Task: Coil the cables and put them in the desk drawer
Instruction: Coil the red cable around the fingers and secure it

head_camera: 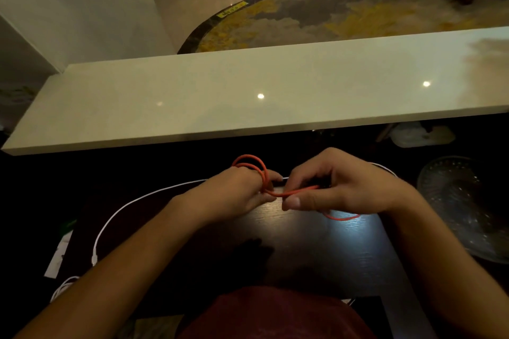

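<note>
L hand [242, 190] & R hand [338, 184] nearly touching, fingers pinched, forearms converging.

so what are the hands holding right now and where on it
Both hold the orange cable: its loops are wound around the left hand, and the right hand pinches the free strand just past the coil. The white cable lies untouched.

Both forearms are bare from the bottom edge of the view up to the wrists; no sleeve, watch, bracelet or ring can be seen. The left hand [242, 190] and the right hand [341, 187] wear no gloves. The thumbnail of the right hand is short and plain. A dark red garment [275, 314] covers the body below.
</note>
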### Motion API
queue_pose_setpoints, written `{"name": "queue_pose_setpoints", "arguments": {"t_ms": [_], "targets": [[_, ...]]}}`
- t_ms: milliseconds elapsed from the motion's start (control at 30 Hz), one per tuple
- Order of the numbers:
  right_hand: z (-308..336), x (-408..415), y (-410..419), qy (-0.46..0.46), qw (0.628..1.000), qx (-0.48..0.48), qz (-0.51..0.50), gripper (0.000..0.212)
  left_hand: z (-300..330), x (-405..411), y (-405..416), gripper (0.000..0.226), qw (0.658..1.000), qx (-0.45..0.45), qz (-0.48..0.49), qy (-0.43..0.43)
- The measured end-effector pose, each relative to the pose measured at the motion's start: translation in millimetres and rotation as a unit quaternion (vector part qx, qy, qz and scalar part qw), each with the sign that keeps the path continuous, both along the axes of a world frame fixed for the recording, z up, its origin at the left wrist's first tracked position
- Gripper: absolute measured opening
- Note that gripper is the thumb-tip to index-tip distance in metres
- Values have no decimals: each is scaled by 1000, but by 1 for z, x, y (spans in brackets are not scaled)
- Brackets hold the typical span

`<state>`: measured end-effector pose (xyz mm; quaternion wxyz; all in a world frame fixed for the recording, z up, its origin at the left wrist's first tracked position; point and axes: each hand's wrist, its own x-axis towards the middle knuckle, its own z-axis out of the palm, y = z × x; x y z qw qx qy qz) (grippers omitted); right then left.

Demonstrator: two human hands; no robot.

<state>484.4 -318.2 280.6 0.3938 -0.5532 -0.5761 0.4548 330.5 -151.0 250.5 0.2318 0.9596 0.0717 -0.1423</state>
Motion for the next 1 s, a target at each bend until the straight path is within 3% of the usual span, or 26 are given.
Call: {"name": "queue_pose_setpoints", "arguments": {"t_ms": [67, 133, 300, 400, 467, 633, 733, 900, 1000], "targets": [[8, 0, 3, -3, 1000, 23, 6, 15, -1, 0, -9, 9, 1000, -27, -10, -11], [15, 3, 8, 10, 999, 44, -7, 15, 0, 0, -17, 24, 997, -70, -41, -13], [9, 11, 23, 56, 993, 87, -55, 14, 32, -4, -42, 19, 974, -169, -145, -34], [-6, 11, 31, 121, 986, 92, -68, 16, 52, -9, -50, 16, 956, -255, -130, -68], [-18, 11, 36, 161, 980, 82, -78, 30, 59, -11, -51, 13, 944, -284, -115, -121], [-51, 3, 45, 286, 954, 49, -75, 41, 65, -14, -41, 8, 928, -283, -123, -208], [-71, -2, 49, 237, 964, 14, -115, 26, 67, -17, -35, 19, 897, -384, -119, -187], [-87, -18, 45, 162, 975, -61, -141, 27, 69, -22, -29, 42, 761, -605, -89, -216], [-84, -29, 42, 153, 979, -62, -123, 39, 65, -19, -22, 46, 780, -554, -50, -289]]}}
